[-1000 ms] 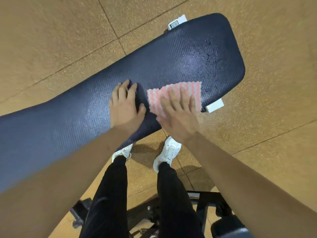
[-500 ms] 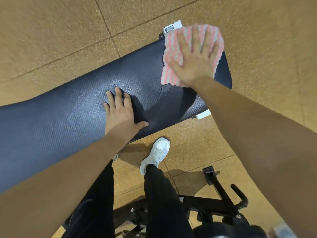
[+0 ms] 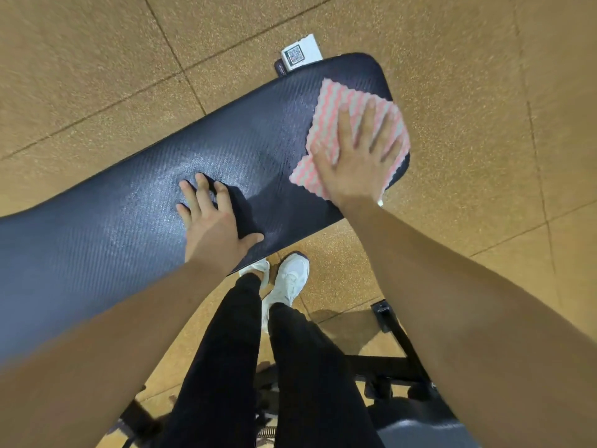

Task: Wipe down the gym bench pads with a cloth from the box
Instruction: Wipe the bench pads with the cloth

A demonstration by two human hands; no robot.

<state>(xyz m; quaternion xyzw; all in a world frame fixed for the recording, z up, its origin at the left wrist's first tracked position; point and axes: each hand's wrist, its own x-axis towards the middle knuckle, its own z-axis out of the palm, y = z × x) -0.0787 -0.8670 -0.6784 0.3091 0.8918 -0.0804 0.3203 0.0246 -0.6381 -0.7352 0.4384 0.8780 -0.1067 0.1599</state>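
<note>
I have the long dark bench pad (image 3: 135, 227) stretching across the tan floor (image 3: 97, 59), and I am working at its far rounded end, where a white tag with a printed code (image 3: 302, 54) sticks out from under the edge. My left hand (image 3: 214, 226) lies flat on the pad near the middle of what I can see, fingers spread and holding nothing; I judge it is there to steady me, so I want it to bear weight without sliding. My right hand (image 3: 357, 156) is flat too, fingers fanned out and pressing down on the pink and white striped cloth (image 3: 336, 101), which lies opened out on the pad's end with one corner just over the right edge. It is a press, not a pinch, so the cloth can creep out from under the palm. To wipe well, I think I should keep the whole palm loaded, sweep in overlapping passes along the pad's length, and curl the cloth over the rounded rim so the edge gets cleaned as well. The pad shines unevenly near my left fingers (image 3: 202, 192), which may be damp; I cannot tell for sure.
</note>
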